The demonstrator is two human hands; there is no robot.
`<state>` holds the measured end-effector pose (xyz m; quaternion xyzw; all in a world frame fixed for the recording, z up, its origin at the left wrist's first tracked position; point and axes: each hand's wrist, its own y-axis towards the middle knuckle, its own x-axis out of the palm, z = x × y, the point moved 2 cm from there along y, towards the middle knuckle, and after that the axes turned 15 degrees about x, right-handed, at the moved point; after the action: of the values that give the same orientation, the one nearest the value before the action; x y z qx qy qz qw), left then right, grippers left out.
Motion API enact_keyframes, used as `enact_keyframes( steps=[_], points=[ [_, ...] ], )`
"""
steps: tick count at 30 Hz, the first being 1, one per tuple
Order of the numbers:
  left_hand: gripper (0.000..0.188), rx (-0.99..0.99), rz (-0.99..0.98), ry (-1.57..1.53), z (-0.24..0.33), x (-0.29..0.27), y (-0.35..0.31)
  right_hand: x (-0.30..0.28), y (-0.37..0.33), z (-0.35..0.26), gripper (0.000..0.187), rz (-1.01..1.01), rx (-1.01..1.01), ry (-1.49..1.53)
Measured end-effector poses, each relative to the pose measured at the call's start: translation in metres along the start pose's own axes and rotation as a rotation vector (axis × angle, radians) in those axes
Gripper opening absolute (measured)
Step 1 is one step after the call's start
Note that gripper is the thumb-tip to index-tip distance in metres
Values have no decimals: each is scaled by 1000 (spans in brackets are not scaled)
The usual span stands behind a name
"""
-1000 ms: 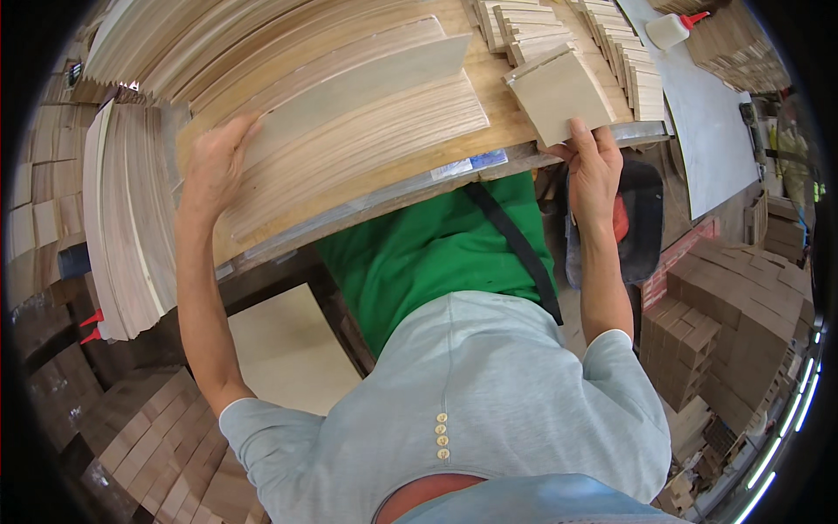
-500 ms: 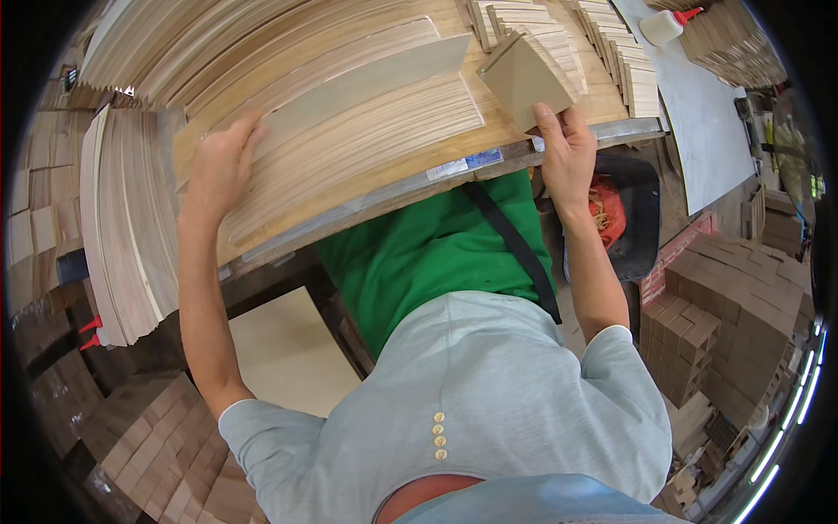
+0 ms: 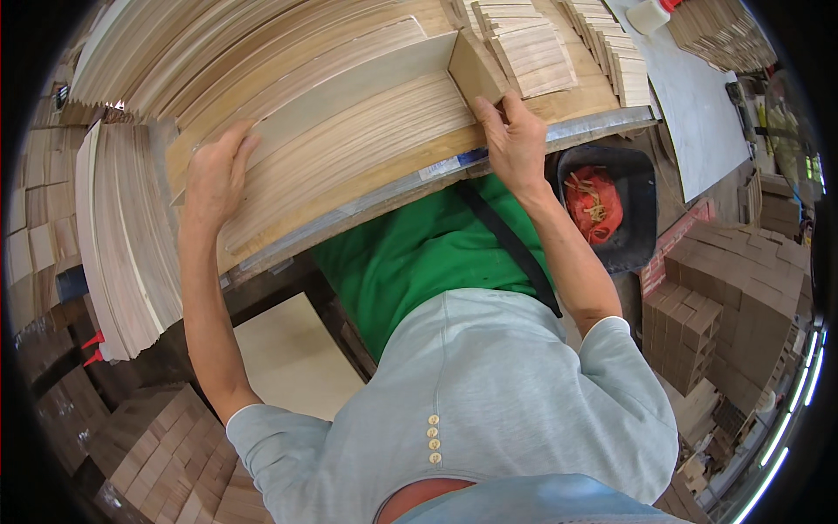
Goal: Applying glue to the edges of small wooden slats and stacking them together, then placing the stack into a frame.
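A long, thin wooden board stands on its edge on the workbench. My left hand is closed around its left end, the fingers bent over the top. With thumb and fingers, my right hand pinches a small square wooden panel. That panel stands upright across the long board's right end and looks to be against it; the exact joint is too fine to make out. In front of the long board lies a flat, striped-grain wooden panel.
Long boards are stacked at the back left, more pieces at the left edge. Small panels lie in rows at the right. A white glue bottle stands beyond. Below the bench edge is a black bin.
My right hand has brought the small panel left and turned it upright against the long board's right end. My left hand stays at the board's left end.
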<state>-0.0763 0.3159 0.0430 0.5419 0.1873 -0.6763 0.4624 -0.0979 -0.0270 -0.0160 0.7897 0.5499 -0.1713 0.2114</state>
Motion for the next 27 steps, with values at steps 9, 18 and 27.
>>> enact_keyframes(
  steps=[9, 18, 27],
  points=[
    [22, 62, 39, 62, 0, 2, -3, 2, 4, 4, 20, -51, 8, -45],
    [21, 39, 14, 56, 0, 1, -2, 0, 2, 7, 19, -42, -33, -36],
    [20, 16, 1, 82, 4, 0, -4, -2, 1, 3, 17, -60, -21, -52]
  ],
)
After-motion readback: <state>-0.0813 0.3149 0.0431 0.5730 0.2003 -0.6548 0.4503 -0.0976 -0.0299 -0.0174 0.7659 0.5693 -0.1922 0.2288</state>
